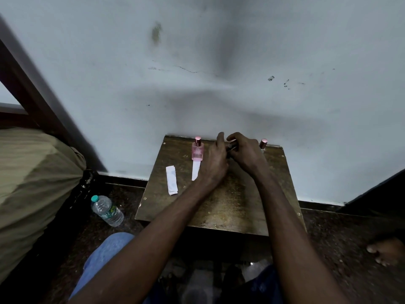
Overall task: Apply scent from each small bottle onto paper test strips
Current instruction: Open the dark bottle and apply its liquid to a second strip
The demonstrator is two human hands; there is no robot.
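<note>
Water bottle (107,210) lies on floor, left of table (230,205). On table's left part lie paper strips (171,180). Next, pink bottle (197,151) upright at far edge w/ single strip (195,171) just in front. At centre, left hand (213,163) and right hand (246,153) meet, both grips closed on small dark bottle (232,147). Behind right hand stands capped bottle (263,144).

The tabletop (230,205) is dark brown, scuffed, with yellowish flecks. At its far edge, the pink bottle (197,151) has a rose-metal cap, and the small bottle (231,147) looks dark. On its left part, the paper strips (171,180) are white, faintly smudged blue-grey. Beyond its left edge, a clear water bottle (107,210) has a teal cap.
</note>
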